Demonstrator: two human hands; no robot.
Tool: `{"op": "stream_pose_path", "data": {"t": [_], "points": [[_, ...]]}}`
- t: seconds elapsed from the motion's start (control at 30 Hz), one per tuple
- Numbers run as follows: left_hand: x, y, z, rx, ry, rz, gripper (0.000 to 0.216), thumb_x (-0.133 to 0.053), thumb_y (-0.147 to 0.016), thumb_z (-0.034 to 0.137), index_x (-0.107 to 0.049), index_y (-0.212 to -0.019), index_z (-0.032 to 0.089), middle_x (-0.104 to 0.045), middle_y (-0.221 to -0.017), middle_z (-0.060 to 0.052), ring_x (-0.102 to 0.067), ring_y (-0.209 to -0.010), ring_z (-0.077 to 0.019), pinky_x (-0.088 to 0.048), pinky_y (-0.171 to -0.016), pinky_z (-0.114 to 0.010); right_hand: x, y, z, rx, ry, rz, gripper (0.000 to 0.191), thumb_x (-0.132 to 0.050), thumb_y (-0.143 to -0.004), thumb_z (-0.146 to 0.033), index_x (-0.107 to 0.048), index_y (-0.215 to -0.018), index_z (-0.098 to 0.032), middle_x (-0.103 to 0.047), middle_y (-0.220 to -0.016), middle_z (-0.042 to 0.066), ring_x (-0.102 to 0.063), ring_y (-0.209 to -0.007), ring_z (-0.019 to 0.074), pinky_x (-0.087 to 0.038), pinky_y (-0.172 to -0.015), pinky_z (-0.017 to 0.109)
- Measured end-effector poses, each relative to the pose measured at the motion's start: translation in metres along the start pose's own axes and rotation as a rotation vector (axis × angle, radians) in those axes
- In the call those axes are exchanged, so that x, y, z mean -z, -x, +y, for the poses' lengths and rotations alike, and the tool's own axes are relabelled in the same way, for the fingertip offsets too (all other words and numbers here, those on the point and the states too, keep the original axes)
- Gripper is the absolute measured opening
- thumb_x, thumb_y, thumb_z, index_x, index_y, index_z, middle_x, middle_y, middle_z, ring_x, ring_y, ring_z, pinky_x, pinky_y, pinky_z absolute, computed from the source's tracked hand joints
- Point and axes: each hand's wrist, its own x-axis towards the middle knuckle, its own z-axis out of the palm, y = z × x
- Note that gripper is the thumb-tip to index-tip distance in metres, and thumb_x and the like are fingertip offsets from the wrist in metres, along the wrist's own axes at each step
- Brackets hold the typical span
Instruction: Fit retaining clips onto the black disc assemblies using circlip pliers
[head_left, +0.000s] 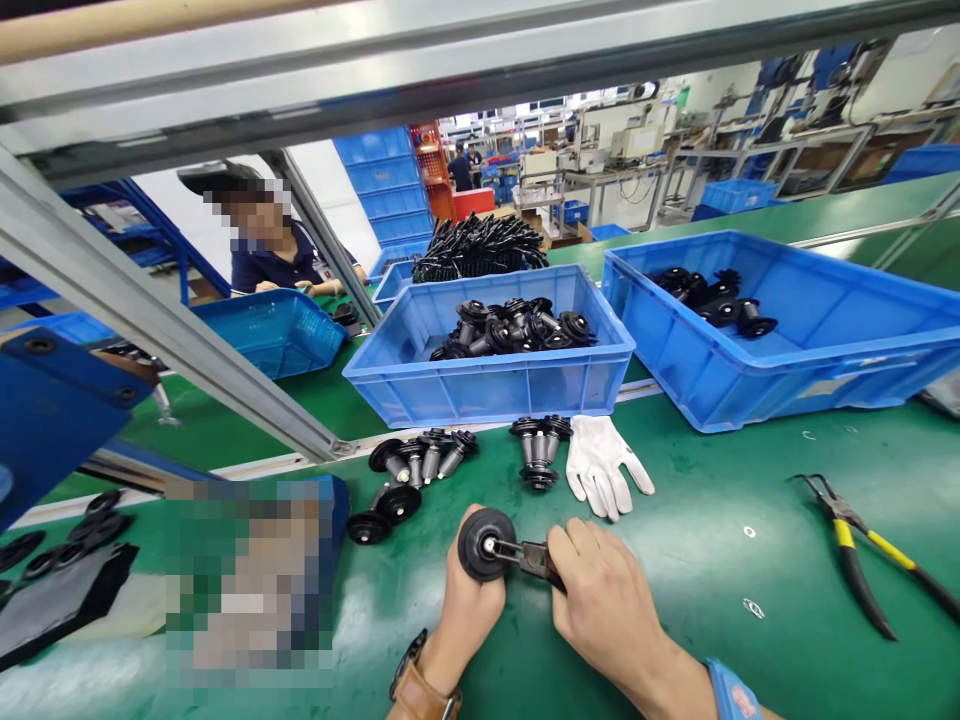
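Observation:
My left hand [466, 600] is closed around a black round roller part [484, 543] with a metal shaft end in its centre, held just above the green table. My right hand [600, 590] grips a small plier-like tool [529, 557] whose tip is at the part's centre. Several similar black parts with metal shafts [420, 462] lie on the table just beyond my hands, and a second small cluster [540, 448] stands beside a white glove [602, 463].
A blue bin [487, 385] of black parts sits ahead, a larger blue bin [825, 370] at right. Yellow-handled pliers [862, 550] and small metal rings [752, 607] lie at right. A metal frame bar [172, 340] crosses left. Another person [285, 265] works opposite.

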Motion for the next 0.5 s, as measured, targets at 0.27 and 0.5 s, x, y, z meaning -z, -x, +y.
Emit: {"op": "stream_pose_path", "data": {"t": [0.27,0.5], "points": [[-0.0003,0.0011,-0.0008,0.038,-0.004,-0.018,0.015,-0.050,-0.084,0.007,-0.058,-0.088,0.019,-0.060,-0.081,0.000,-0.057,-0.072,-0.0148,-0.052,-0.071,-0.027,0.0005,-0.0004,0.0007,-0.004,0.017,-0.006,0.022,-0.053,-0.070,-0.004,-0.050,-0.081,-0.023,-0.050,-0.077,0.002,-0.038,-0.072,0.0213,-0.024,-0.067,0.034],[-0.0013,-0.0001,0.0017,0.057,-0.056,0.040,0.012,-0.052,-0.083,0.011,-0.060,-0.089,0.019,-0.063,-0.082,-0.002,-0.060,-0.073,-0.0165,-0.054,-0.072,-0.028,-0.0043,0.0039,-0.0012,-0.029,0.028,-0.003,0.023,-0.054,-0.070,-0.004,-0.050,-0.083,-0.023,-0.051,-0.078,0.002,-0.039,-0.073,0.0217,-0.024,-0.068,0.035]]}}
